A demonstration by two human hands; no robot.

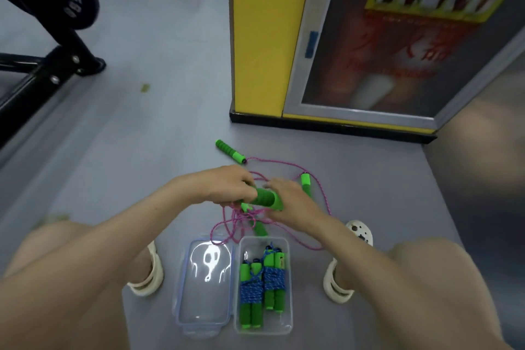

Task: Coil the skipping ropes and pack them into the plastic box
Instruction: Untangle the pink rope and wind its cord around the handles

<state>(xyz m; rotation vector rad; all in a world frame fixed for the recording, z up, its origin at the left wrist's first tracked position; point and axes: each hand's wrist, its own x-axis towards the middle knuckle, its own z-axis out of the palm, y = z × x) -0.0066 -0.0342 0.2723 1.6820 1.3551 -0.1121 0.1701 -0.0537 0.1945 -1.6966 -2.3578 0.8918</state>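
Observation:
My left hand (227, 186) and my right hand (287, 202) both grip a pair of green foam handles (267, 198) held together above the floor. Pink rope (244, 219) hangs from them in loose tangled loops. Another green handle (230, 150) lies on the floor further off, and one more handle (306, 183) lies to the right, both tied to pink rope. The clear plastic box (287, 287) stands on the floor near me. Inside it lie two bundles of green handles wound with blue rope (262, 285).
The box's clear lid (203, 281) lies on the floor left of the box. My feet in white clogs (339, 281) flank the box. A yellow cabinet (261, 37) with a glass door stands ahead on the right. Black gym equipment (42, 37) stands at the left.

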